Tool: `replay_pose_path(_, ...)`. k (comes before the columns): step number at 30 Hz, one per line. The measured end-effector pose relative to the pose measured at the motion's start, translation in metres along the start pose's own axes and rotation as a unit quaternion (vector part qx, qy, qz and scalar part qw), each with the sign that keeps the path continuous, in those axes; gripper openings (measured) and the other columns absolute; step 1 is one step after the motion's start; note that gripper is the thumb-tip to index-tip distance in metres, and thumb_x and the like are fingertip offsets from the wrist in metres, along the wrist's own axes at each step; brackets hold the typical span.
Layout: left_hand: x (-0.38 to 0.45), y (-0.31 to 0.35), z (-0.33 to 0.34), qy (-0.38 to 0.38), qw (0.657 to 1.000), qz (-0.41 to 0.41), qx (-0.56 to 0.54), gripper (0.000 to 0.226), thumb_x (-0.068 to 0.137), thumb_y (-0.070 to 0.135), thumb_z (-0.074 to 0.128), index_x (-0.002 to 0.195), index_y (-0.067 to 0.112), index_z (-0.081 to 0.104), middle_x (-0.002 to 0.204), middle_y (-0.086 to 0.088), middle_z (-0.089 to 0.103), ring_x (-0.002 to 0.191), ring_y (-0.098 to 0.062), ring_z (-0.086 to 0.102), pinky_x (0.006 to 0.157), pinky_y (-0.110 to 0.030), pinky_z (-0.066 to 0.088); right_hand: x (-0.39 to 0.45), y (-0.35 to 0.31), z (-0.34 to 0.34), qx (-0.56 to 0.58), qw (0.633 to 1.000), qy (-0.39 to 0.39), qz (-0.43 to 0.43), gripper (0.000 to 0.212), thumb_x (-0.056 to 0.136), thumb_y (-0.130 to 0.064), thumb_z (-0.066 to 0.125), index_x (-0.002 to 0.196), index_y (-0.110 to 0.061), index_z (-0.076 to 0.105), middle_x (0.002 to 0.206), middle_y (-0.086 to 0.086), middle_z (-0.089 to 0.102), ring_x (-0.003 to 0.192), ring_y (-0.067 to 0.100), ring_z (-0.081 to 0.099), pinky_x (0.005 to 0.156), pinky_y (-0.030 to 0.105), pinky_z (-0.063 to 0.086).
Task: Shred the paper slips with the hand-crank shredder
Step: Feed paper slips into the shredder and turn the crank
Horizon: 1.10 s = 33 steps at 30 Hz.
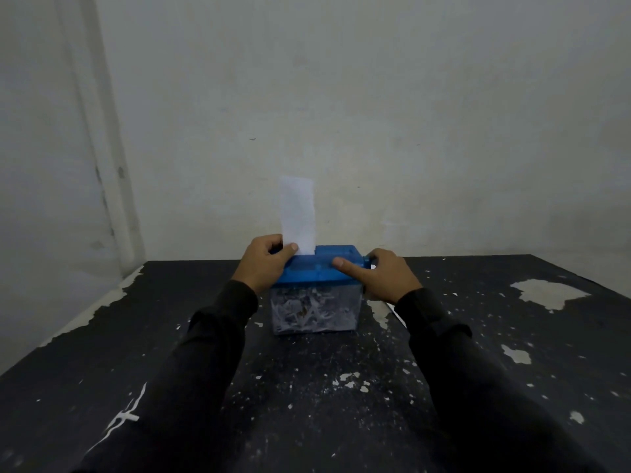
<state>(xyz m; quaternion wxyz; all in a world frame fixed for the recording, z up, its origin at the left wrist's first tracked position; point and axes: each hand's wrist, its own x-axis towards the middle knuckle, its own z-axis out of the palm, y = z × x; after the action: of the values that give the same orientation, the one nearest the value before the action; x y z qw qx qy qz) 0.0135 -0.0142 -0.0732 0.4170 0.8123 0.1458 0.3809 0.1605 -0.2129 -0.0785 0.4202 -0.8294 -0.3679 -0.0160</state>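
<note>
Shredder [316,291] sits mid-tabletop [478,336], dead ahead, between both forearms. Blue lid [321,268] on top, clear bin [314,315] below, already well packed with shreds.

Paper slip [297,213] stands upright in the left part of the lid, long axis vertical, bottom edge down in the feed slot. Most of its length is above the lid, so I'd judge this slip has barely started.

Left hand [264,261]: curled over the lid's left end, thumb pressed against the slip's lower edge right at the slot, fingers behind it. It pinches and steadies the slip and braces the box as well.

Right hand [382,274]: at the lid's right end. Thumb lies flat along the lid top, pointing left toward the slip. The other fingers wrap round the crank [367,260], a small blue knob sticking out of the right side. Grip on it is closed; how firm, can't tell.

Key relation: crank axis runs left-right out of the right end, slip feeds straight down at the left. So right hand is the only one placed to turn, left the only one placed to guide. Hands are well apart across the lid, so they shouldn't interfere.

Likely next: rotate the crank, let the slip draw down, left thumb clear of the slot as it shortens. Risk: slip skews if released early.
</note>
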Motion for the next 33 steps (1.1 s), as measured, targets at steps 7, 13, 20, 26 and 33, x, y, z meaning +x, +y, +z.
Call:
replay_pose_path(7,-0.004,0.003,-0.002,-0.082,0.996,-0.003,-0.046,0.055,0.074,0.047,0.085,0.12,0.021,0.068,0.111,0.01,0.073,0.097,-0.005,0.07,0.078,-0.018,0.055,-0.005,-0.003,0.002,-0.023,0.999,0.034,0.008,0.098,0.049,-0.104,0.052,0.071,-0.009,0.059,0.059,0.0,0.052,0.051,0.015,0.051,0.05,0.033,0.045)
replay_pose_path(13,0.002,0.017,-0.007,-0.151,0.987,-0.043,0.019,0.058,0.068,0.048,0.089,0.119,0.026,0.069,0.109,0.014,0.071,0.095,-0.005,0.068,0.076,-0.018,0.052,-0.016,-0.013,-0.001,-0.086,0.993,0.076,-0.005,0.09,0.07,-0.098,0.043,0.116,-0.022,0.059,0.098,-0.007,0.064,0.087,0.017,0.064,0.076,0.039,0.057)
replay_pose_path(20,0.008,0.02,-0.01,-0.161,0.984,-0.067,0.028,0.066,0.067,0.051,0.088,0.123,0.028,0.063,0.111,0.016,0.065,0.098,-0.002,0.062,0.078,-0.019,0.048,-0.006,-0.007,-0.019,0.353,0.933,0.07,0.002,0.015,0.097,-0.007,0.048,0.082,-0.007,0.052,0.067,0.007,0.051,0.052,0.016,0.041,0.044,0.024,0.034)
replay_pose_path(26,0.009,0.016,-0.011,-0.181,0.981,-0.065,0.007,0.073,0.062,0.049,0.091,0.126,0.024,0.066,0.118,0.011,0.069,0.103,-0.009,0.066,0.087,-0.025,0.052,0.015,-0.008,-0.023,0.362,0.927,0.094,-0.042,0.027,0.096,-0.024,0.068,0.101,0.001,0.06,0.065,0.006,0.065,0.05,0.014,0.053,0.047,0.027,0.047)
replay_pose_path(33,0.011,0.013,-0.011,-0.181,0.981,-0.062,0.008,0.081,0.058,0.053,0.091,0.128,0.022,0.065,0.118,0.009,0.069,0.104,-0.011,0.067,0.09,-0.027,0.053,0.059,0.003,-0.009,0.256,0.961,0.077,0.066,0.035,0.091,-0.04,0.074,0.092,-0.005,0.068,0.073,0.005,0.062,0.06,0.017,0.054,0.044,0.023,0.045)
